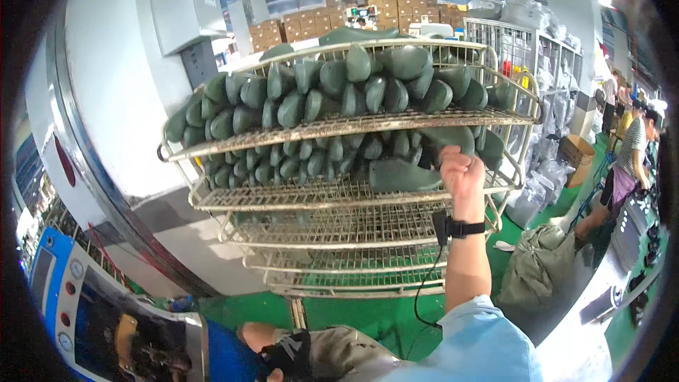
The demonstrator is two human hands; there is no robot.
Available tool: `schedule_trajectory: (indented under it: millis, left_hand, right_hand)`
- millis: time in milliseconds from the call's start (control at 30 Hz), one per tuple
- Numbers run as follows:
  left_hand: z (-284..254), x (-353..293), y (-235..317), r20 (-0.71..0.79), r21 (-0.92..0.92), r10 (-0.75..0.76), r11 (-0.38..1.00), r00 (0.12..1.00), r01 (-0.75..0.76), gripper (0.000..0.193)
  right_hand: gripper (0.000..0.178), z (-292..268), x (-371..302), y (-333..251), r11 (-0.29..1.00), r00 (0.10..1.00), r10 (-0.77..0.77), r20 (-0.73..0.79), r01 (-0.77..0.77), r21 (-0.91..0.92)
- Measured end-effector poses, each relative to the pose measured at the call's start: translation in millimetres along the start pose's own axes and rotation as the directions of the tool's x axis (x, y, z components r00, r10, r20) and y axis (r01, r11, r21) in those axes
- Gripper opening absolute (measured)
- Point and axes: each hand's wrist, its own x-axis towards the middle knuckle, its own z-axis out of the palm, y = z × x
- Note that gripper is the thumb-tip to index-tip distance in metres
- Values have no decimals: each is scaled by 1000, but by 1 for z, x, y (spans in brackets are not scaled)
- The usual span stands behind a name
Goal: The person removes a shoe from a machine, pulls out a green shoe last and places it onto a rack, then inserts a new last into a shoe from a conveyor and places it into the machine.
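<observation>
In the head view, the right hand (463,170) is sitting at the right end of the second shelf of a cream-coloured metal wire rack (353,204), its fingers curling against a smooth, dark green, foot-shaped form (455,139) — whether they are clamping it, I cannot tell. A similar dark green long form (403,176) is lying just left of that hand. The left hand's state I cannot tell. At near left, a blue boxy machine (92,304) is standing; at right, a grey-green fabric sack (541,265) is slumping.

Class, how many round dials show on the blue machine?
2: the upper dial and the lower dial, both on the blue machine; others may be hidden.
</observation>
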Motion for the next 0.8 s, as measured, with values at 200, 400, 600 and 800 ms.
schedule_trajectory:
  millis: [200,400,600,800]
  left_hand:
    - [14,-3,11,109,-55,-56,996,992,63,68]
    - [16,13,-37,-48,-68,97,993,994,-100,39]
    - [0,16,-62,32,-311,34,950,999,-22,44]
    - [9,22,-71,-94,-347,-81,937,992,44,47]
  right_hand:
    - [28,-6,39,0,999,999,-28,29,29,-25]
    - [45,-6,66,-23,995,973,-52,-227,32,-91]
    - [35,6,63,52,435,622,-771,-139,355,-827]
    - [35,20,64,62,37,356,-931,84,321,-946]
